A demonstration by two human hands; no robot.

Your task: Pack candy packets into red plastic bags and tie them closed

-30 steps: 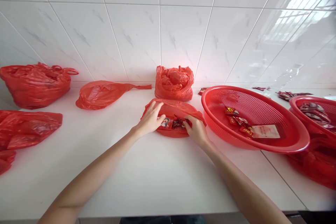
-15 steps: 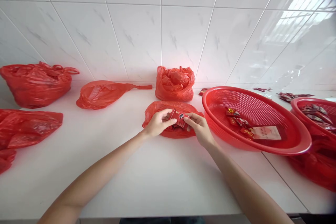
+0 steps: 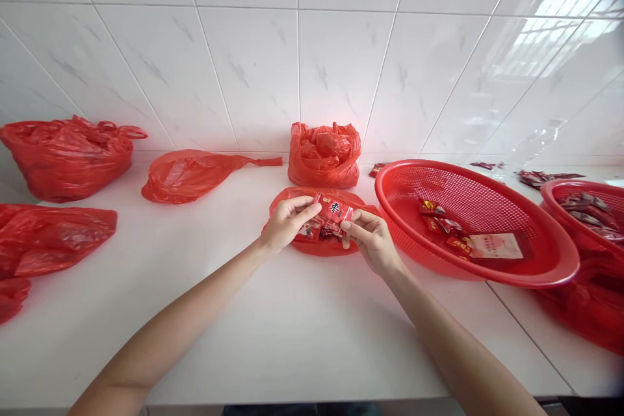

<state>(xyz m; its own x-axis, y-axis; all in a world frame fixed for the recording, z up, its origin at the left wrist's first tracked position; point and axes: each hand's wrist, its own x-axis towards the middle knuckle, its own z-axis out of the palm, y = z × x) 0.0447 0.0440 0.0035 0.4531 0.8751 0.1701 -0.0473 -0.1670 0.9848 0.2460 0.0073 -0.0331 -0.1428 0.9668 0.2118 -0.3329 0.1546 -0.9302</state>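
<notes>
Between left hand (image 3: 283, 224) and right hand (image 3: 374, 244), gripping a small red packet (image 3: 334, 208) by its opposite ends, thumbs on the near side and dark lettering in view. Holding it just over the mouth of an open red bag (image 3: 319, 249), spread low on the white counter (image 3: 244, 338). Visible in the bag, under the raised packet, several wrapped snacks (image 3: 308, 231), partly hidden. Cannot tell whether any finger touches the bag as well. Directly behind, near the tiled wall (image 3: 244, 65), an upright bag (image 3: 324, 172) stuffed with crumpled red plastic. Just right of the open bag, a large red basket (image 3: 468, 192) with perforated sides, holding a few shiny packets (image 3: 451, 226) and a pale printed packet (image 3: 496, 246). Farther right, cut off at the edge, a smaller basket (image 3: 548, 195) with a heap of packets, and red plastic (image 3: 585, 312) below it. Behind the baskets, loose packets (image 3: 546, 178) and a faint clear bottle (image 3: 536, 143). Off to the left, a bag with a twisted tail (image 3: 178, 177); beyond it, a bulging bag (image 3: 73, 166); nearer, a flattened bag (image 3: 53, 240) at the edge.
</notes>
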